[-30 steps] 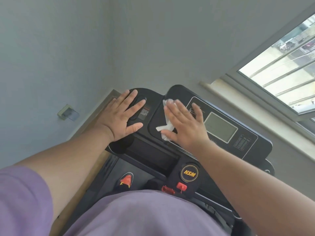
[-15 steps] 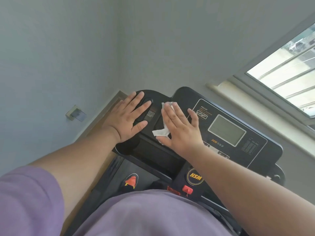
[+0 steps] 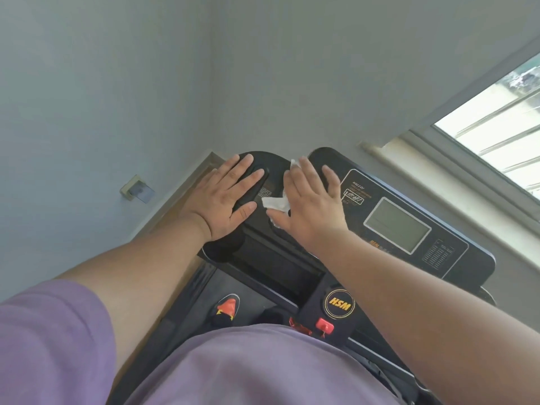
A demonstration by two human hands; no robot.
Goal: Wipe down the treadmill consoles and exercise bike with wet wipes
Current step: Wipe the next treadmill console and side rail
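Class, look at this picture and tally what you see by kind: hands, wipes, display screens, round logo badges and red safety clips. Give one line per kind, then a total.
Hands: 2 (left hand, right hand)
Wet wipe: 1
Display screen: 1
Round logo badge: 1
Red safety clip: 1
Total: 6

One treadmill console (image 3: 409, 200) is seen, black, with one grey display screen (image 3: 396, 225) set in its right half. One round HSM badge (image 3: 339, 304) is counted on the near post, and one red safety clip (image 3: 325, 325) below it. Two hands are counted: the left hand (image 3: 222, 197) and the right hand (image 3: 311, 206), both laid flat. One white wet wipe (image 3: 276, 203) is seen under the right hand. One shoe with an orange toe (image 3: 226, 308) is visible, one wall socket (image 3: 137, 190) at left, and one window (image 3: 496, 135) at far right.
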